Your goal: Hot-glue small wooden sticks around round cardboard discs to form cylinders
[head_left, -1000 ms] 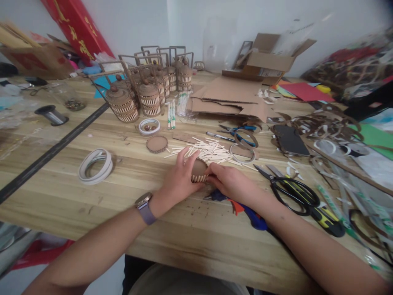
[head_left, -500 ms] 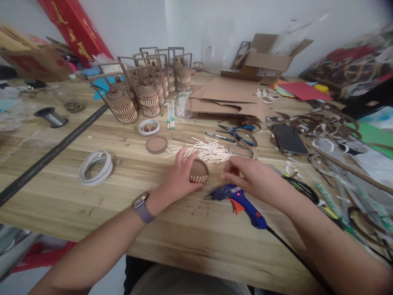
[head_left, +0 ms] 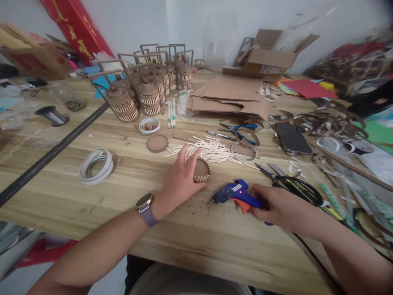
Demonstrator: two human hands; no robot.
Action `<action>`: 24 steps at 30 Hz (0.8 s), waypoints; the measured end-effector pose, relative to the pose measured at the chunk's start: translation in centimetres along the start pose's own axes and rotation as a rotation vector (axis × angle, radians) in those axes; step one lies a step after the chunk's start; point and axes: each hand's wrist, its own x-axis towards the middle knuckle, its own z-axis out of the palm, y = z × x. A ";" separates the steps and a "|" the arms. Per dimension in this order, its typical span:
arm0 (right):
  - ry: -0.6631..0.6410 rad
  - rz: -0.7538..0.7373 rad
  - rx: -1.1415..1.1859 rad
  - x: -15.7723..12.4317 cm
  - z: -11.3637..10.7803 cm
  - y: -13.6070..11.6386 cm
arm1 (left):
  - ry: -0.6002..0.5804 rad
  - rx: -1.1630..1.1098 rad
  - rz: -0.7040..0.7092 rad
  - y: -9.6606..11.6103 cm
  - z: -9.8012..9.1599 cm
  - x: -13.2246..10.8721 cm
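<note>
My left hand (head_left: 181, 176) rests on the wooden table (head_left: 92, 200), fingers spread and lying against a small round cardboard piece edged with short wooden sticks (head_left: 202, 171); the thumb presses its near side. A watch with a purple strap sits on that wrist. My right hand (head_left: 276, 207) is closed round the handle of a blue hot glue gun (head_left: 235, 194) with an orange trigger, which lies low over the table, nozzle pointing left toward the cardboard piece. A pile of loose wooden sticks (head_left: 211, 149) lies just beyond the piece.
Black-handled scissors (head_left: 291, 184) lie right of the glue gun. A cardboard disc (head_left: 157, 144), tape rolls (head_left: 95, 165), finished stick-and-cardboard baskets (head_left: 147, 96), cardboard sheets (head_left: 230, 96), a box (head_left: 273, 57) and cardboard rings (head_left: 325, 121) crowd the far and right side.
My right hand left the stick-edged piece, lifted away to the right, then came down and closed on the glue gun. My left hand stayed on the piece.
</note>
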 end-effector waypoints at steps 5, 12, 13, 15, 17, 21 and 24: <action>-0.058 -0.045 0.583 -0.3 -1.3 0.9 | -0.055 -0.039 0.017 0.0 -0.4 0.2; 0.225 -0.076 0.780 0.3 -1.1 0.3 | -0.137 -0.128 0.094 -0.3 -0.7 0.3; 0.236 -0.082 0.851 0.6 -0.8 0.2 | -0.135 -0.139 0.100 -0.4 -0.6 0.3; 0.226 -0.085 0.971 1.3 0.0 0.0 | -0.134 -0.153 0.113 -0.4 -0.5 0.3; 0.178 -0.078 1.028 1.9 0.7 -0.1 | -0.131 -0.156 0.123 -0.5 -0.5 0.3; 0.125 -0.113 1.077 2.6 1.5 -0.1 | -0.121 -0.142 0.112 -0.7 -0.4 0.4; 0.192 -0.167 1.065 2.7 1.8 0.3 | -0.121 -0.125 0.097 -0.7 -0.5 0.4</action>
